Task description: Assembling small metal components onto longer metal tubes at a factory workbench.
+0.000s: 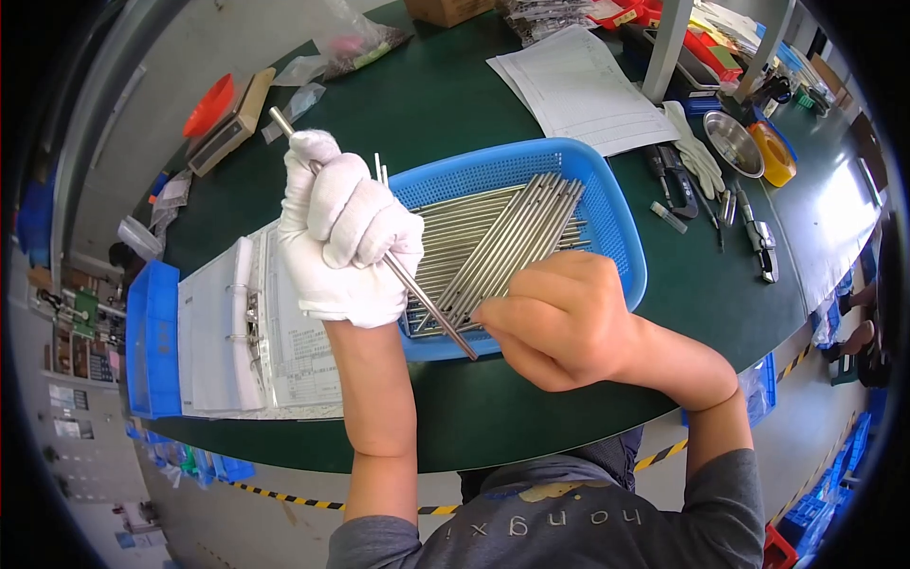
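Observation:
My left hand (343, 228), in a white cloth glove, is closed around a long thin metal rod (422, 296) that slants from upper left to lower right over the near corner of a blue plastic basket (621, 232). The basket holds several similar metal rods (502, 242) lying in loose bundles. My bare right hand (559, 318) sits at the basket's near edge with its fingers curled, its fingertips on the ends of the rods near the lower tip of the held rod. Whether it pinches one is hidden.
An open ring binder (242, 332) with printed sheets lies left of the basket on the dark green table (445, 104). Papers (578, 90), a white glove (697, 152), hand tools (678, 180), a metal bowl (732, 142) and yellow tape roll (779, 152) lie at the right. A blue bin (152, 337) stands at the left edge.

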Tool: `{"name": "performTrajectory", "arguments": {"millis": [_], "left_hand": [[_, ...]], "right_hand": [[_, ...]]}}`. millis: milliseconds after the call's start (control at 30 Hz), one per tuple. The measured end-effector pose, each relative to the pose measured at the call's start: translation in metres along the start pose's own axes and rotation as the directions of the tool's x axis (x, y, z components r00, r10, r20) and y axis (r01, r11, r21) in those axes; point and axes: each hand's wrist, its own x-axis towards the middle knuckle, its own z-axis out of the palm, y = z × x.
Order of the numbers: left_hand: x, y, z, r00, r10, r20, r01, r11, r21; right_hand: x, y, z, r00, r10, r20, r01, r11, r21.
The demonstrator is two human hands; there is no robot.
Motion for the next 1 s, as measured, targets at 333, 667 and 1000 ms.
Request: {"name": "performTrajectory", "arguments": {"millis": [333,667,1000], "left_hand": [[0.002,0.000,-0.002,0.993,0.114,0.022,-0.114,0.994,0.002],[-0.010,0.019,0.006,0.956,0.209,-0.206,-0.106,0.900,0.422],[-0.024,0.037,-0.073,0.720,0.649,-0.245,0.589,-0.386,0.710]], "right_hand": [[-0.004,-0.010,0.003,0.993,0.115,0.037,-0.111,0.989,-0.099],[-0.009,0.040,0.000,0.911,0.411,0.026,-0.411,0.912,-0.008],[-0.008,0.048,0.000,0.902,0.422,-0.089,-0.429,0.900,-0.074]]}}
